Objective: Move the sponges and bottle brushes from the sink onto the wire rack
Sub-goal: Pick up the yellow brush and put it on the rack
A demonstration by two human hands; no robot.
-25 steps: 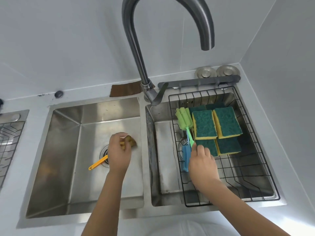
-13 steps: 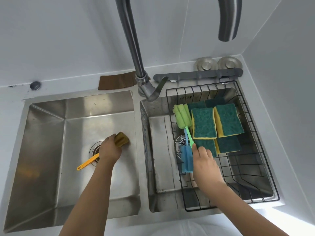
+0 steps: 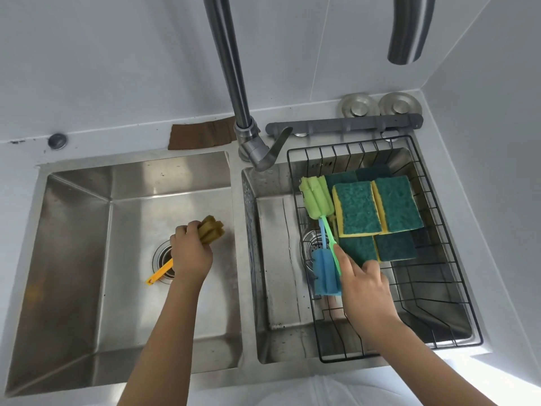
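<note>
Taking the faucet [image 3: 234, 83] as the marker: to its left, down in the left basin [image 3: 73, 259], the left hand [image 3: 190, 256] is curled tight around the yellow bottle brush [image 3: 210, 230], its brownish sponge head poking out past the knuckles toward the basin divider and its orange handle [image 3: 159, 273] trailing back over the drain. Compared with a second ago the fist sits higher and the sponge head shows more fully — the brush looks lifted off the basin floor, though from this angle I cannot be sure it has cleared the steel. The view itself has also tipped, so the faucet's arch now runs off the top edge. To the right of the faucet, the wire rack [image 3: 456, 259] spans the right basin, and the scouring sponges [image 3: 377, 209] lie in it as before, green faces up, two stacked over two more. The right hand [image 3: 366, 288] rests over the rack's near-left part, fingers loosely extended, the forefinger lying against the handle of the green bottle brush [image 3: 317, 197], not clamped on it as far as can be seen. That brush lies along the rack's left edge with its head pointing toward the faucet; the blue bottle brush [image 3: 325, 271] lies under it — head nearest the person, touching the hand's thumb side. Neither rack brush has visibly shifted since the previous frame.
</note>
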